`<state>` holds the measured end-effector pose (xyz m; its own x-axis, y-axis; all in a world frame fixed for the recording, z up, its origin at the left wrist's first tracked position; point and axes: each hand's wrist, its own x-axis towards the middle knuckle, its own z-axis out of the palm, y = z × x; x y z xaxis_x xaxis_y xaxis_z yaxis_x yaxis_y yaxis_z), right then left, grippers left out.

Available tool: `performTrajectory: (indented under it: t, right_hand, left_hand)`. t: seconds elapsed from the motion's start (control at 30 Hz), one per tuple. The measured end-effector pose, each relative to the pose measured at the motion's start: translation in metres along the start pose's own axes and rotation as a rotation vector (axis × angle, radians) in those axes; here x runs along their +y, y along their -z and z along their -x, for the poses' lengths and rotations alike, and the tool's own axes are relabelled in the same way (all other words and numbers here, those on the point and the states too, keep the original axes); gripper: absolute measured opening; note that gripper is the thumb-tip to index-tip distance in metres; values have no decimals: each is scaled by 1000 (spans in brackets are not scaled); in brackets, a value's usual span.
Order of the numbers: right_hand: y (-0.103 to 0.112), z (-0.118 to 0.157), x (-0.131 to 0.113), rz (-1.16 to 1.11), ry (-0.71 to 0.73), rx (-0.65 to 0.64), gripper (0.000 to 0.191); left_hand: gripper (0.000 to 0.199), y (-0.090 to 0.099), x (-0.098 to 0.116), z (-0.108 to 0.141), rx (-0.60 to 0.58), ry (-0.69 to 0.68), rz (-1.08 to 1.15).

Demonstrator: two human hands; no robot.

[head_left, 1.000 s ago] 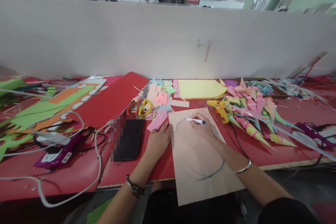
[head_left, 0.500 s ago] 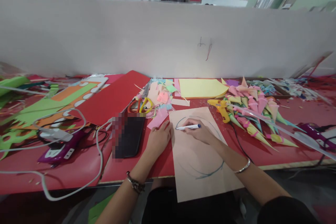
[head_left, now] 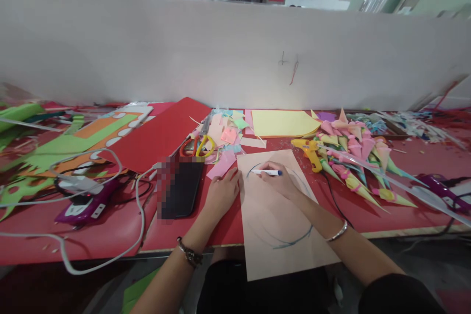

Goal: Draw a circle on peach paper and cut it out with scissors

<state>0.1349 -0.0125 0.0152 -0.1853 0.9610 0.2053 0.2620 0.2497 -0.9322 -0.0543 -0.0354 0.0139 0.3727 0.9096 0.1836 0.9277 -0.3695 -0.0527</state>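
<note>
A white marker with a blue end (head_left: 268, 172) is pinched in my right hand (head_left: 280, 180), its tip near the upper left of a drawn curve. Under it lies a large sheet of pale pink paper (head_left: 265, 260), which overhangs the table's front edge. Dark, sketchy arcs form a rough circle on the sheet, partly covered by my right hand and forearm. My left hand (head_left: 223, 191) rests flat at the sheet's left edge, fingers stretched out and holding nothing. Its fingertips are close to a small pink paper piece (head_left: 222, 164).
Left of my left hand lies a black phone (head_left: 184, 191), with scissors (head_left: 198, 147) and paper scraps behind it. A yellow glue gun (head_left: 311, 152) and a heap of paper cones (head_left: 355, 152) lie to the right. Cables and a purple power strip (head_left: 88, 203) occupy the left side.
My right hand has shifted the marker slightly right and up along the curve's upper left. My left hand stays at the paper's edge.
</note>
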Motion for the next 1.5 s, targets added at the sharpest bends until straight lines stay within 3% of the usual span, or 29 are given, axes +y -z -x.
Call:
performTrajectory:
  t: [0.17,0.37,0.43,0.5,0.67,0.77,0.87,1.03,1.27,1.5]
  right_hand:
    - [3,6,-8,-82,-63,-195,10]
    - [11,11,-12,-281,-217,-531,8]
    - [12,11,-12,-338,-242,-580,7]
    - [12,9,-9,-356,-205,-500,7]
    - [5,-1,0,-160,-162,-42,8]
    - [1,-3,1,-90,-137,41,7]
    - [0,-1,-3,-43,-40,26,6]
    - [1,8,-11,-77,20,-143,8]
    - [3,23,-13,-185,-151,-407,8]
    - [23,30,-19,-263,-270,-744,8]
  left_hand:
    - [38,-1,-1,0,1,-3,-10]
    - [38,-1,-2,0,1,7,-4]
    - [38,-1,-2,0,0,12,1]
    - [38,-2,-2,0,3,12,6]
    - [37,-3,-4,-1,12,7,13]
    - [36,-2,-3,-1,10,0,9]
    - [37,0,-2,0,8,-2,7]
    - [37,1,-2,0,0,-8,10]
    - [38,1,-1,0,-4,2,9]
    - [39,-3,-3,0,23,9,14]
